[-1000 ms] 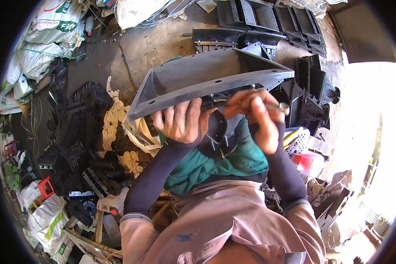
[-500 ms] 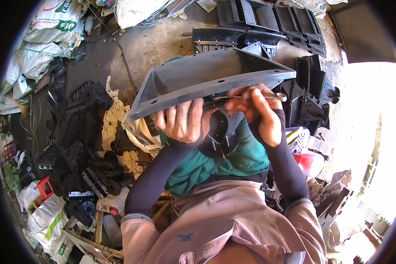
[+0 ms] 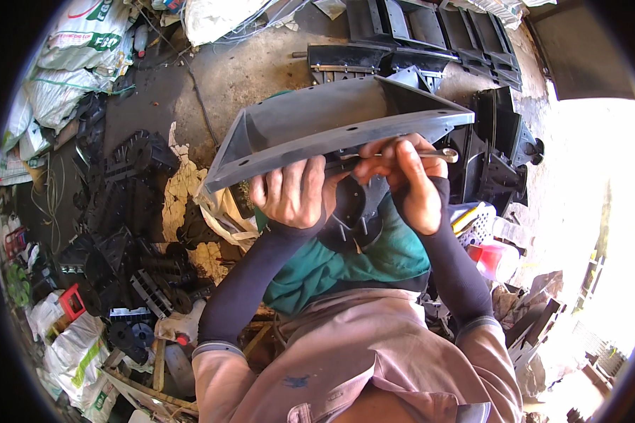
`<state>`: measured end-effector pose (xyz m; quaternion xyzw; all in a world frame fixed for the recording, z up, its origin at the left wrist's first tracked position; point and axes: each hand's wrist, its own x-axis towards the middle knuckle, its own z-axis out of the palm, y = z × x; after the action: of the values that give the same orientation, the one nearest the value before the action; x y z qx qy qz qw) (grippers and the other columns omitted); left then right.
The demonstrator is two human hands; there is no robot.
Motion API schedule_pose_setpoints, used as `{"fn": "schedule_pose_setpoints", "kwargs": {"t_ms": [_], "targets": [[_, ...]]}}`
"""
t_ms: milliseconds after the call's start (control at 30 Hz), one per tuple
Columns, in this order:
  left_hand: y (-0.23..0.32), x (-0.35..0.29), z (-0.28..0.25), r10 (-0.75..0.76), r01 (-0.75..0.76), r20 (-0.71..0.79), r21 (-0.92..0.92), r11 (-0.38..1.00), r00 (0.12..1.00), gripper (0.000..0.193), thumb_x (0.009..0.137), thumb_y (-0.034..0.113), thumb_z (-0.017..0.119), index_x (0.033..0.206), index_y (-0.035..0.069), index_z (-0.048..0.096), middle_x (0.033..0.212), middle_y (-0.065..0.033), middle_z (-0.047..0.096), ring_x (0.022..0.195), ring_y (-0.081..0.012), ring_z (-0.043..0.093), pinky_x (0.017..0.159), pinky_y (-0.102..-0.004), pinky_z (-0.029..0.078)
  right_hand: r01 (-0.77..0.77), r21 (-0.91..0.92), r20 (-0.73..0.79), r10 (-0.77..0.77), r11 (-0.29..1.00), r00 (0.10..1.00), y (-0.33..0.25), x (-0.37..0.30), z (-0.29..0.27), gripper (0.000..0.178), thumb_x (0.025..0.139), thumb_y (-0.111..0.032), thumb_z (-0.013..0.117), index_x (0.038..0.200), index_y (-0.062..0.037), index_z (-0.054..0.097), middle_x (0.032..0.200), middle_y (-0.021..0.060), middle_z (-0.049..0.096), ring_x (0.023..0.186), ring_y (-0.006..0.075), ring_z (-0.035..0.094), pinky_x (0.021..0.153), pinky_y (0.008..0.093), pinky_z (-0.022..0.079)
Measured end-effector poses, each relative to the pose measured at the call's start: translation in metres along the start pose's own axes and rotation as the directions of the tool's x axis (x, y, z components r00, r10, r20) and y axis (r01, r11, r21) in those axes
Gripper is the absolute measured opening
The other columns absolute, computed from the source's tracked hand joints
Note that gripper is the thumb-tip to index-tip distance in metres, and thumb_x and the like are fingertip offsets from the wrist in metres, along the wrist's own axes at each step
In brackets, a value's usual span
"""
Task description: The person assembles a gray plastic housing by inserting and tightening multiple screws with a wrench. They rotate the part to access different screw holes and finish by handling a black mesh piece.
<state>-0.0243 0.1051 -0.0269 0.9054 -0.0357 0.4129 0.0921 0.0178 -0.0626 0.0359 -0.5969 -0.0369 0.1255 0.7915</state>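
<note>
A large dark grey trough-shaped part (image 3: 310, 116) with bolt holes along its rim spans the space above my lap. My left hand (image 3: 293, 194) is closed on its near edge, fingers curled up against the flange and thumb toward the middle. In my right hand (image 3: 413, 187) is a metal wrench (image 3: 437, 154), pinched between thumb and fingers, its ring end pointing right. The wrench's other end reaches under the near flange, where I cannot make out what it touches. Below both hands, a black round bracket (image 3: 356, 211) with studs sits against the green cloth (image 3: 331, 271) on my lap.
Similar black trough parts (image 3: 416, 28) stand in rows at the far right, with more (image 3: 501, 148) nearer. Black machine parts (image 3: 130, 183) are heaped on the left beside stacked white sacks (image 3: 70, 92). A red-and-clear plastic container (image 3: 497, 261) stands by my right forearm.
My right hand and the wrench have shifted slightly left. The trough part and my left hand stay practically where they were.
</note>
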Motion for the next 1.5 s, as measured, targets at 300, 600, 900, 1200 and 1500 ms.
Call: {"fn": "schedule_pose_setpoints", "kwargs": {"t_ms": [300, 600, 900, 1200, 1500], "targets": [[0.002, 0.002, -0.003, -0.005, 0.004, 0.026, 0.018, 1.000, 1.000, 0.030, 0.093, 0.039, 0.062, 0.102, 0.011, 0.068, 0.095, -0.0032, 0.065, 0.087, -0.0234, 0.061, 0.087, -0.0390, 0.037, 0.209, -0.179, 0.097, -0.194, 0.961, 0.976, -0.008, -0.011, 0.008, 0.037, 0.107, -0.029, 0.043, 0.094, 0.0040, 0.054, 0.106, 0.0239, 0.063, 0.081, 0.0258, 0.064, 0.076, 0.0370, 0.052], [-0.001, 0.008, -0.003, 0.041, -0.040, -0.007, 0.013, 0.999, 0.999, 0.031, 0.097, 0.039, 0.057, 0.098, 0.011, 0.068, 0.092, -0.0036, 0.065, 0.087, -0.0239, 0.062, 0.086, -0.0397, 0.039, 0.484, -0.651, 0.292, -0.396, 0.585, 0.871, -0.003, -0.023, 0.036, 0.023, 0.099, -0.015, 0.053, 0.102, 0.0054, 0.063, 0.099, 0.0139, 0.068, 0.083, 0.0193, 0.064, 0.078, 0.0323, 0.051], [0.002, 0.003, 0.002, 0.051, -0.050, -0.012, 0.041, 0.998, 0.999, 0.030, 0.096, 0.038, 0.058, 0.098, 0.010, 0.068, 0.092, -0.0050, 0.064, 0.083, -0.0249, 0.062, 0.081, -0.0381, 0.039, 0.102, -0.058, 0.095, -0.096, 0.993, 0.991, -0.009, 0.001, 0.002, 0.029, 0.105, -0.021, 0.046, 0.097, 0.0036, 0.058, 0.094, 0.0164, 0.066, 0.079, 0.0239, 0.066, 0.071, 0.0338, 0.053], [0.007, 0.002, 0.000, 0.031, -0.034, 0.033, 0.106, 0.994, 0.999, 0.032, 0.100, 0.042, 0.051, 0.101, 0.013, 0.065, 0.097, -0.0041, 0.064, 0.091, -0.0242, 0.061, 0.088, -0.0407, 0.039, 0.464, -0.498, 0.317, -0.344, 0.733, 0.884, -0.007, -0.020, 0.013, 0.017, 0.086, 0.002, 0.065, 0.103, 0.0007, 0.061, 0.093, 0.0161, 0.065, 0.082, 0.0309, 0.068, 0.071, 0.0368, 0.054], [0.042, 0.024, -0.003, -0.043, 0.042, -0.005, -0.143, 0.989, 0.999, 0.042, 0.088, 0.045, 0.072, 0.106, 0.008, 0.067, 0.102, -0.0075, 0.061, 0.095, -0.0261, 0.058, 0.088, -0.0428, 0.041, 0.186, 0.369, 0.019, -0.208, 0.910, 0.978, -0.043, 0.012, -0.074, 0.031, 0.107, -0.030, 0.040, 0.104, -0.0007, 0.050, 0.101, 0.0236, 0.061, 0.077, 0.0284, 0.065, 0.068, 0.0388, 0.052]]}}
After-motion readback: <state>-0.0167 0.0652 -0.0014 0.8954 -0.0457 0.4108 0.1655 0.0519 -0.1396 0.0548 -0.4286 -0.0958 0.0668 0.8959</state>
